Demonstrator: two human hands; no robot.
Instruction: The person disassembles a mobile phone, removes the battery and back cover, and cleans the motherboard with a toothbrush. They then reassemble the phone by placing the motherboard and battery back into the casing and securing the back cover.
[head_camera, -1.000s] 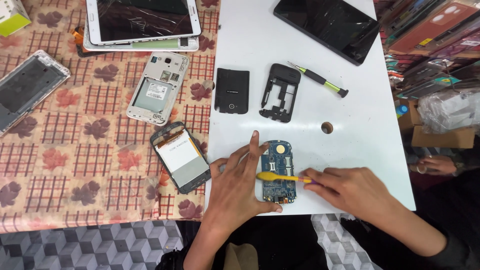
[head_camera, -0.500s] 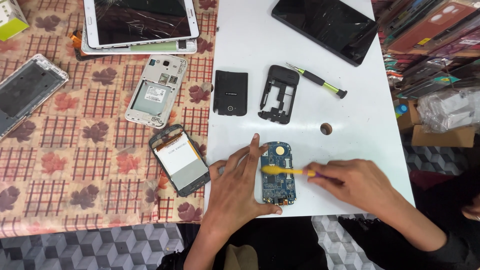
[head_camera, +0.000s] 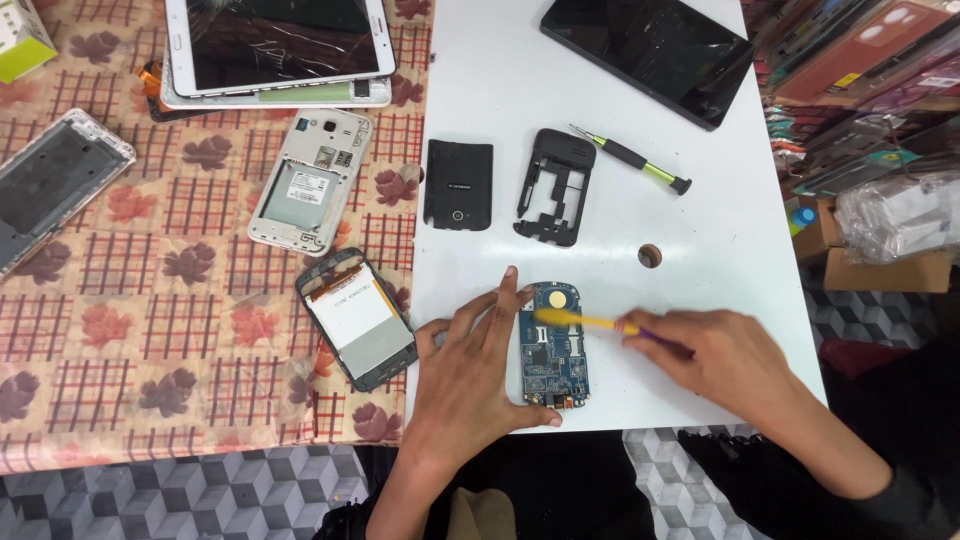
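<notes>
circuit board (head_camera: 553, 345) edge under left hand (head_camera: 470, 375), yellow tool (head_camera: 585, 321) blurred

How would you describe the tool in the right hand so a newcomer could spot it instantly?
Start at the white board on the right of the patterned tablecloth, then go to its near edge, where the left hand steadies a blue circuit board. The yellow tool held by the right hand crosses that board; the green-and-black screwdriver lies untouched farther up.

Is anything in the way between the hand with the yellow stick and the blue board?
Nothing visible is. The right hand holds the yellow tool, whose tip already lies over the blue circuit board. The left hand rests along the board's left edge, clear of the tool.
</notes>
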